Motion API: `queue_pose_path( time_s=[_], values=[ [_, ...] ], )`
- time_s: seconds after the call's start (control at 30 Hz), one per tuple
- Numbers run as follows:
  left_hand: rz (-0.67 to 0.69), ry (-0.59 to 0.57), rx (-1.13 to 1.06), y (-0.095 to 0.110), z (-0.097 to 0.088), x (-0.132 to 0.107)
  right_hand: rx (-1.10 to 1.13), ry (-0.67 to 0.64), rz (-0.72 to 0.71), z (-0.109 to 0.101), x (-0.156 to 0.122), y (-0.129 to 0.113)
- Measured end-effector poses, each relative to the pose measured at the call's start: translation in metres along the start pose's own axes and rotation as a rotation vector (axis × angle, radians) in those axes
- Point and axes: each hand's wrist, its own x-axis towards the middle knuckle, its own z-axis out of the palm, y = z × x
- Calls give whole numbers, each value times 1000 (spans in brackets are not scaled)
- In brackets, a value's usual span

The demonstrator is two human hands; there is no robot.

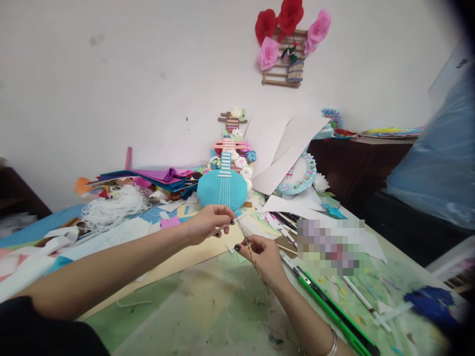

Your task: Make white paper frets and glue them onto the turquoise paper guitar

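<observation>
My left hand (208, 225) is closed, with a thin white paper stick (219, 230) pinched between its fingers. Gold-handled scissors (254, 257) are in my right hand (265, 254), its fingers wrapped round them. Their blades point up and away, close to the left fingertips and the stick's far end; whether they touch it I cannot tell. Just beyond my hands stands a blue paper lute (221, 188) with white strings and white frets, leaning back among paper flowers. A short white piece (229, 247) lies below my left hand on the cream sheet (178, 264).
A green utility knife (336, 311) lies right of my right forearm. White string (117, 207) is heaped at left, near stacked coloured paper (156, 179). White sheets (285, 153) lean on the wall at right. A blue plastic bag (434, 148) stands far right.
</observation>
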Motion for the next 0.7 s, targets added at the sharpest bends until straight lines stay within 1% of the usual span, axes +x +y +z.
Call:
queue_pose_path(
  time_s=[0.27, 0.47, 0.6, 0.7],
  values=[
    [-22, -27, -29, 1, 6, -5, 37, -8, 8, 1, -1, -4],
    [-15, -38, -35, -1, 5, -4, 39, -15, 7, 1, 0, -4],
    [-14, -42, -40, -4, 4, -2, 6, -4, -25, 0, 0, -5],
    [-13, -48, -43, -6, 2, -1, 23, -11, -38, -1, -1, -6]
  ],
)
